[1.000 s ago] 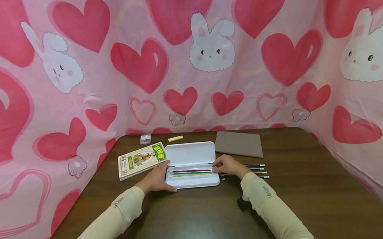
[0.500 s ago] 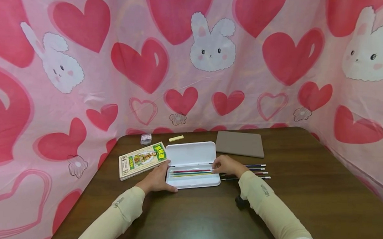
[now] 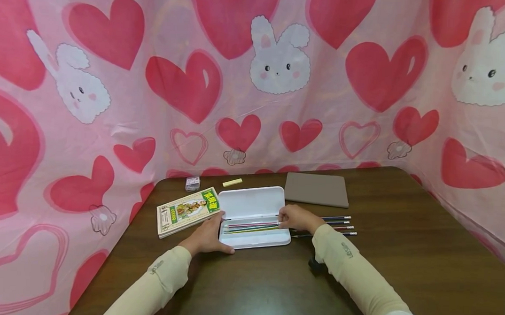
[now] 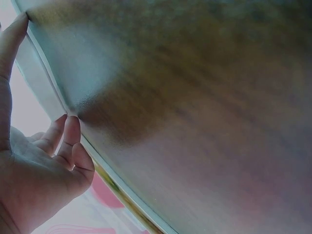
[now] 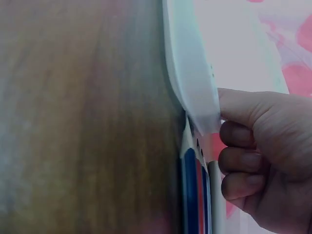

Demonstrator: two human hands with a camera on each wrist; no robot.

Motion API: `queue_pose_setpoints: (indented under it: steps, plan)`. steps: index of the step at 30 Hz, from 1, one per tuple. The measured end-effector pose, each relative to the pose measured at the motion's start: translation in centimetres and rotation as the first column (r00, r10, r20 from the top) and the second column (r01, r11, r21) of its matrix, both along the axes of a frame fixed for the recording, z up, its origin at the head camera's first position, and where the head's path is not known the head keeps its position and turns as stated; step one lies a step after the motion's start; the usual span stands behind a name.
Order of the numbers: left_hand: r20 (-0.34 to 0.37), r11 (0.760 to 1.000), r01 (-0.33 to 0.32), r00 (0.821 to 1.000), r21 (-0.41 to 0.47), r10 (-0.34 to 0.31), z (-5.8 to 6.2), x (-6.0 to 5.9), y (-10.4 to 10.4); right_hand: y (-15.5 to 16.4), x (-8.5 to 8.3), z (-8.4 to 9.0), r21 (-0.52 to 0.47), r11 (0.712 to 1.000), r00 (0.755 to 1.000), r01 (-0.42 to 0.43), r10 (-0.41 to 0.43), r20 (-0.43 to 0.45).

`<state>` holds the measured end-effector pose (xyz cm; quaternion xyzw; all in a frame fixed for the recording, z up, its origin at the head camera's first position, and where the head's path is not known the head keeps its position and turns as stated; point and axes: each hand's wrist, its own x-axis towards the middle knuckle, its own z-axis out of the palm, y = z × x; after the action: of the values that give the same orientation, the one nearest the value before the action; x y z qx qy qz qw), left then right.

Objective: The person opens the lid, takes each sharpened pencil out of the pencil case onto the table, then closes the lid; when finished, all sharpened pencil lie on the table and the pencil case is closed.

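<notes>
Your left hand (image 3: 206, 235) is resting spread against the case (image 3: 251, 202); your right hand (image 3: 298, 218) is touching pencils (image 3: 251, 227), any pinch hidden.

Worktop (image 3: 246, 289): brown, wood-grained. Directly on it: open white case (image 3: 255, 243), illustrated book (image 3: 188, 210), small box (image 3: 192, 183), yellow strip (image 3: 232, 182), taupe notebook (image 3: 316, 189), loose pencils (image 3: 338, 217).

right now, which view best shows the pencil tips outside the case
The right wrist view: it shows several sharpened pencil tips close up. In the head view they are small and mostly hidden by the right hand; the left wrist view shows none.
</notes>
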<state>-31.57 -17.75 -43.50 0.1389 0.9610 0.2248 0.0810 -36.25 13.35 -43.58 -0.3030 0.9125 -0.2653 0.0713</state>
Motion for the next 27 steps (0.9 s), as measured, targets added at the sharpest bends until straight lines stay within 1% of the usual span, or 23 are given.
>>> queue_pose_setpoints:
  steps: [4, 9, 15, 20, 27]
  plan:
    - [-0.004, 1.000, -0.002, 1.000, -0.012, 0.002, 0.0, -0.1, 0.1, 0.0, 0.2, 0.0, -0.033, 0.998, 0.999, 0.044, -0.044, 0.006]
    - [-0.005, 0.999, -0.002, 1.000, -0.034, 0.002, -0.1, -0.2, 0.1, 0.3, 0.3, -0.2, -0.107, 0.989, 0.995, 0.102, -0.099, 0.034]
    - [-0.002, 0.999, -0.011, 1.000, -0.030, 0.011, -0.1, -0.2, 0.2, 0.7, 0.3, -0.3, -0.183, 0.975, 0.992, 0.125, -0.121, 0.031]
    - [-0.009, 1.000, -0.007, 1.000, -0.021, 0.007, -0.1, -0.2, 0.1, 1.1, 0.2, -0.6, -0.224, 0.965, 0.990, 0.139, -0.135, 0.034]
    - [-0.008, 1.000, -0.009, 1.000, -0.018, 0.009, 0.0, -0.1, 0.1, 1.8, 0.4, -0.9, -0.261, 0.956, 0.990, 0.136, -0.137, 0.013]
